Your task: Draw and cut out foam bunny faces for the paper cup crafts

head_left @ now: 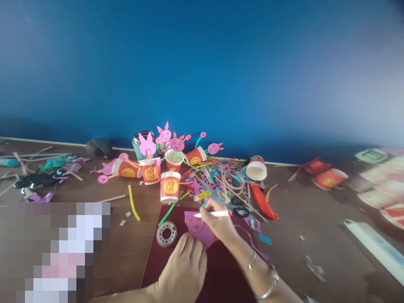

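Note:
My right hand (213, 212) grips a white marker (221, 213) with a red end, its tip over a piece of pink paper (204, 235). A round face with a heart-shaped eye is drawn in red on that paper. My left hand (184, 267) presses down the paper's lower left edge, fingers curled and close together; their tips are hidden. Under the paper lies a dark maroon board (154, 261). A clear tape roll (166, 234) rests on the board, left of the paper. A red paper cup (170, 187) with a gold print stands just behind the board.
Behind the board are several more cups, some bearing pink rabbit faces (147, 145), and a heap of coloured straws and paper scraps (217, 176). A red balloon (263, 203) lies to the right, near a long white box (372, 248). A blue wall (202, 75) rises behind the table.

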Demonstrator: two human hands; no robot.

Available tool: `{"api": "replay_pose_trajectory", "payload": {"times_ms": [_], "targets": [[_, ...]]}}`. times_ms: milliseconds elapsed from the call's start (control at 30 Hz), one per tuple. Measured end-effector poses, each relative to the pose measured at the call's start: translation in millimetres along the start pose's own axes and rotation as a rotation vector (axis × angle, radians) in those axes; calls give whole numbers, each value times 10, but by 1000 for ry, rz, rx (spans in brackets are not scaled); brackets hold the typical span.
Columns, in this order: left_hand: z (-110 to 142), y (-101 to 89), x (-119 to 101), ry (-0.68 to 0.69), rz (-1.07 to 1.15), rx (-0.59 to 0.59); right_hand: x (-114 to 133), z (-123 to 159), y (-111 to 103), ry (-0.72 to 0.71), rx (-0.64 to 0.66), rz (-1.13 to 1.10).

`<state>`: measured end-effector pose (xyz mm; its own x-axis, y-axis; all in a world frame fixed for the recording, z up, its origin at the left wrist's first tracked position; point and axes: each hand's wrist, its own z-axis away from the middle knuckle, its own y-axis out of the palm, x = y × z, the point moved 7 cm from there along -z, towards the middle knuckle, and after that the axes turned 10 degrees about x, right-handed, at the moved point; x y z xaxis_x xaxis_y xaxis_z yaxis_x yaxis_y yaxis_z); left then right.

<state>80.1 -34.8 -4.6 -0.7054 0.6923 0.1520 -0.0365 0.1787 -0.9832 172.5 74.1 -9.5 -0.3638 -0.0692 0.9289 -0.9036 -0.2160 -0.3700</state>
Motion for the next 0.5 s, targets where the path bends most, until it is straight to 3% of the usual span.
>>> {"api": "replay_pose_trajectory", "payload": {"times_ms": [500], "targets": [[4,-54,10,-17,-10,-57,38,-10,-18,4,-9,-2]]}}
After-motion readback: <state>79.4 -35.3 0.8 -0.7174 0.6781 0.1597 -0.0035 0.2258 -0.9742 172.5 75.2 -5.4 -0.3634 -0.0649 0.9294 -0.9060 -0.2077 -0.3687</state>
